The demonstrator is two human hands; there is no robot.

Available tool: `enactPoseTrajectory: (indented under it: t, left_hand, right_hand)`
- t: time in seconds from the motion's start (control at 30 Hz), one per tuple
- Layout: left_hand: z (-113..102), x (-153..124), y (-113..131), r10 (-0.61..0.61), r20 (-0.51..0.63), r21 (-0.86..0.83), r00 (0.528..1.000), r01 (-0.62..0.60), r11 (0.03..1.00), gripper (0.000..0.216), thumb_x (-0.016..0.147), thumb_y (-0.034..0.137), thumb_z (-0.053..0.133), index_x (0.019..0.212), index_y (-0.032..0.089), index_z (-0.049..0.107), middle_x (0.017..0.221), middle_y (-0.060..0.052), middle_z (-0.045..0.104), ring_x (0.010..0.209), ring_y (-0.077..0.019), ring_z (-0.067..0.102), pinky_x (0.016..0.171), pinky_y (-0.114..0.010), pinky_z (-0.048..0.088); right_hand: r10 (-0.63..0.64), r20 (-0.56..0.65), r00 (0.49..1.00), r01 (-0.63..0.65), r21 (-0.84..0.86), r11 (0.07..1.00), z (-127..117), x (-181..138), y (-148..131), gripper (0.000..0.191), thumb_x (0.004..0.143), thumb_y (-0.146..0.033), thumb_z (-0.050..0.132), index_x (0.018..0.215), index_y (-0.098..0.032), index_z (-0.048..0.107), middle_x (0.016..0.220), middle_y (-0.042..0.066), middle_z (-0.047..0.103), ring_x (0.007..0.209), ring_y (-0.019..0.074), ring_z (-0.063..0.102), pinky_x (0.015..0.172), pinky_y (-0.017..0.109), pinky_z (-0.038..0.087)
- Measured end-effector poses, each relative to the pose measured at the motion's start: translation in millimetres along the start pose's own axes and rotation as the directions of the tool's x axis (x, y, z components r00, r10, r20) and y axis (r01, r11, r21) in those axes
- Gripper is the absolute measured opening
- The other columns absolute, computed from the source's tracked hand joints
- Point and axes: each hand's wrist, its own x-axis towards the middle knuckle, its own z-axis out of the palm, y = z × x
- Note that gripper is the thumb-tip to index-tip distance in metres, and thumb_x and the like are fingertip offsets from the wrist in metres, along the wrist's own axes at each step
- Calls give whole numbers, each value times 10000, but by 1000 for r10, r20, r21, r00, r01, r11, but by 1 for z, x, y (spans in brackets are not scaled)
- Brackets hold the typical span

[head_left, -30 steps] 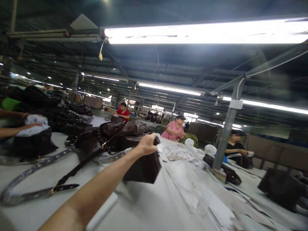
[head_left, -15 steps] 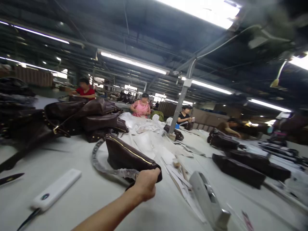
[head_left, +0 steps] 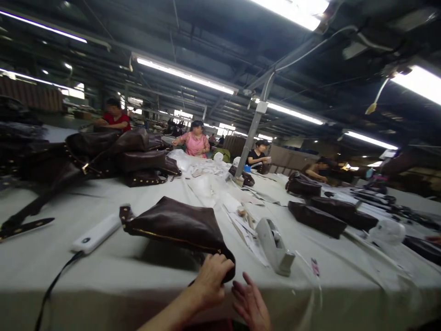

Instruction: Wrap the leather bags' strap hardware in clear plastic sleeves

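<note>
A white power bank (head_left: 96, 233) lies on the table (head_left: 69, 271), its cable trailing over the near edge. Just right of it the bag (head_left: 172, 224) rests flat in front of me. My left hand (head_left: 211, 279) clamps its near corner; my right hand (head_left: 251, 304) is just beside, fingers spread, holding nothing. A tape dispenser (head_left: 274, 241) stands further right

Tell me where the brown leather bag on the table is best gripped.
Probably its near corner, approached from the table edge: the brown leather bag lies flat with that corner pointing toward the person, where the left hand clasps it.
</note>
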Motion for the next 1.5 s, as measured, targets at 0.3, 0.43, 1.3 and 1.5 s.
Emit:
enactPoseTrajectory:
  t: [0.3, 0.43, 1.3, 1.5]
  left_hand:
    - [-2, -50, -16, -44, -47, -290, 998, 29, 957, 418, 692, 124, 589, 1099, 220, 580, 1145, -57, 635, 1052, -203, 582, 915, -271, 449]
    - [-44, -78, -58, -375, -286, -259, 882, 306, 916, 144, 807, 233, 533, 919, 213, 621, 960, -39, 695, 921, -213, 635, 846, -302, 473]
    - [-16, -47, -34, -2, 149, 104, 989, -14, 994, 307, 752, 331, 702, 1021, 204, 628, 1079, -105, 667, 1032, -290, 589, 926, -411, 420]
    - [10, -40, -7, 28, 231, 168, 972, -69, 983, 127, 875, 287, 580, 825, 207, 666, 852, -57, 717, 847, -241, 666, 753, -317, 473]
  right_hand:
    - [-54, 96, 994, 66, -119, 991, 47, 5, -52, 664, 618, -557, 748, 1170, -207, 632, 1084, 86, 694, 1003, 294, 632, 769, 358, 545]
    - [-32, 94, 995, 47, -160, 986, 41, 4, -46, 513, 682, -552, 669, 1052, -197, 686, 969, 72, 723, 853, 258, 652, 698, 334, 526]
    - [75, 30, 997, -70, -134, 989, 38, 49, -51, 424, 667, -544, 652, 827, -153, 633, 815, 68, 679, 580, 136, 563, 458, 230, 433]
    - [92, -40, 995, -95, -86, 992, 24, 31, -47, 514, 665, -619, 664, 951, -192, 635, 923, 67, 677, 858, 228, 653, 641, 294, 537]
